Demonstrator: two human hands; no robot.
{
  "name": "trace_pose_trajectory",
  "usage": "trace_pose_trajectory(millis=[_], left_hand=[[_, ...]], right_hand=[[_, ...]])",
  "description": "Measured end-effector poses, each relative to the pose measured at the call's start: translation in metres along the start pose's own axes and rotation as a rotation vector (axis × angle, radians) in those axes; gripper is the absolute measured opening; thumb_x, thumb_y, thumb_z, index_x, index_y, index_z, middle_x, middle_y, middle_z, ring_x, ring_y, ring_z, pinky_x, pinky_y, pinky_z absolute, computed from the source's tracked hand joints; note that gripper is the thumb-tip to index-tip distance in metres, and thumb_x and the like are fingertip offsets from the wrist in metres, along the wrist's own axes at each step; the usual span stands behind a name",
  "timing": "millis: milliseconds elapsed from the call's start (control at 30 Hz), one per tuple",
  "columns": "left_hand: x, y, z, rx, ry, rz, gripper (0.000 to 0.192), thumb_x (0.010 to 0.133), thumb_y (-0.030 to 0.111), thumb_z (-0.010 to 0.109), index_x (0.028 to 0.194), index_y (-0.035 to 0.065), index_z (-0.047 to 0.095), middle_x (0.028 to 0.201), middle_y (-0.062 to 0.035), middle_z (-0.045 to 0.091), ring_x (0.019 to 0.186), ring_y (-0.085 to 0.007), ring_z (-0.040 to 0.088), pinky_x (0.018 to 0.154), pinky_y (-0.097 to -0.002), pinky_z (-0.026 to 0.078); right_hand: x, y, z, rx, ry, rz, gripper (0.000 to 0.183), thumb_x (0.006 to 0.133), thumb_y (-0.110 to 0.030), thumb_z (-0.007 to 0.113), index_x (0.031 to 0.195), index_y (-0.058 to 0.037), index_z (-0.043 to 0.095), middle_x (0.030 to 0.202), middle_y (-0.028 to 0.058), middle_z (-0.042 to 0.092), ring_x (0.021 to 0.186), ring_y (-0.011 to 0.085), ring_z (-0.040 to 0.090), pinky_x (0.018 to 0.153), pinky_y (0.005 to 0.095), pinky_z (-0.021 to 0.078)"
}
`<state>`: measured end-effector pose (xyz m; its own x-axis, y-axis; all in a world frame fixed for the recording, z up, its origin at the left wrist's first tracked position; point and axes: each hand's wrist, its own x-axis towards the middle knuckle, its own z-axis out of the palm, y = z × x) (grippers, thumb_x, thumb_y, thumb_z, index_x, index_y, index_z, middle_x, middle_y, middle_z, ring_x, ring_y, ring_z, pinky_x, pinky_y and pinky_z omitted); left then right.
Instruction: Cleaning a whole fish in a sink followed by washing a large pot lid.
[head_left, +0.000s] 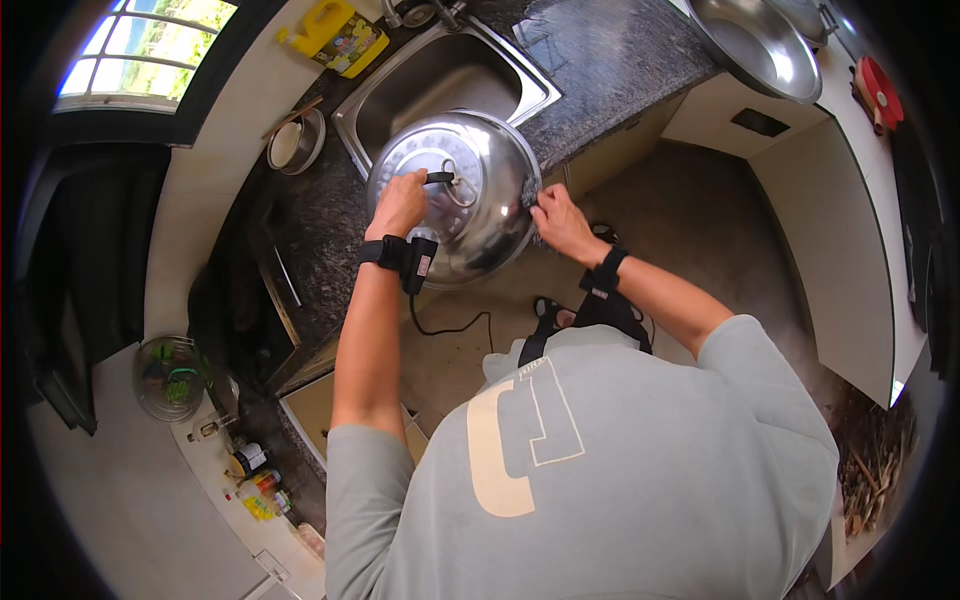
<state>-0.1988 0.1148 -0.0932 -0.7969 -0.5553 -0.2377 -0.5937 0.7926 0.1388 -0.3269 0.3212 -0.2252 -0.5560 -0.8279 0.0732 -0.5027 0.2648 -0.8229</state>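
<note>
A large domed stainless steel lid (491, 232) is tilted over the near edge of the sink (541, 96), its outer face towards me. My left hand (401, 202) grips the black handle (439, 178) fixed at the middle of the dome. Beside the handle, a pale wire or cord loop (465, 196) lies against the metal. At the lid's right rim, my right hand (561, 217) pinches what looks like a dark grey scouring pad (529, 189) and presses it to the steel. Its fingers partly cover the pad. Both wrists wear black straps.
A yellow jug (349, 41) stands left of the tap (450, 13). Stacked bowls with chopsticks (300, 142) sit on the dark stone counter (600, 67). A wide metal basin (757, 45) is at upper right. Several bottles (259, 480) line the left wall. A cable (450, 330) hangs from my left wrist.
</note>
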Motion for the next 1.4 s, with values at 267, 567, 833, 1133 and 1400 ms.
trace_pose_trajectory(millis=[267,567,833,1133,1400], left_hand=[[-0.001,0.003,-0.003,0.033,0.019,0.09,0.023,0.074,0.001,0.048,0.094,0.0046,0.057,0.084,-0.0212,0.06,0.084,-0.0382,0.058,0.073,-0.0452,0.046],[0.007,-0.006,0.006,0.056,0.004,0.095,0.022,0.076,0.001,0.045,0.095,0.0051,0.057,0.086,-0.0224,0.06,0.084,-0.0391,0.058,0.074,-0.0455,0.046],[0.006,-0.01,0.006,0.067,0.028,0.166,0.021,0.077,0.001,0.042,0.094,0.0034,0.055,0.083,-0.022,0.06,0.082,-0.039,0.058,0.072,-0.0465,0.046],[0.009,-0.011,0.009,0.053,-0.039,0.064,0.028,0.078,0.007,0.054,0.105,0.0044,0.054,0.088,-0.0227,0.059,0.087,-0.0389,0.056,0.077,-0.0449,0.045],[0.003,-0.007,0.007,0.045,0.028,0.135,0.026,0.075,-0.002,0.045,0.098,0.0056,0.055,0.083,-0.0202,0.061,0.082,-0.0382,0.058,0.071,-0.0451,0.046]], right_hand=[[-0.004,-0.009,-0.003,0.021,0.14,0.023,0.022,0.082,-0.017,0.049,0.096,-0.0008,0.053,0.097,0.0196,0.048,0.082,0.0378,0.053,0.073,0.0436,0.0443],[-0.056,-0.021,0.028,0.042,0.049,-0.043,0.03,0.082,-0.017,0.051,0.105,0.002,0.049,0.1,0.0188,0.045,0.084,0.0368,0.053,0.075,0.0403,0.0452],[-0.021,-0.016,0.009,0.029,0.171,0.068,0.032,0.083,-0.018,0.05,0.111,-0.0041,0.05,0.103,0.0184,0.045,0.089,0.0361,0.051,0.076,0.0409,0.0438],[-0.04,-0.055,0.019,-0.072,0.206,-0.318,0.044,0.078,-0.014,0.057,0.121,-0.0144,0.05,0.108,0.0131,0.042,0.096,0.0302,0.045,0.079,0.0369,0.0417],[-0.011,-0.06,0.011,-0.181,0.235,-0.396,0.037,0.074,-0.009,0.056,0.109,-0.023,0.06,0.106,0.0052,0.047,0.091,0.0255,0.046,0.075,0.0356,0.0409]])
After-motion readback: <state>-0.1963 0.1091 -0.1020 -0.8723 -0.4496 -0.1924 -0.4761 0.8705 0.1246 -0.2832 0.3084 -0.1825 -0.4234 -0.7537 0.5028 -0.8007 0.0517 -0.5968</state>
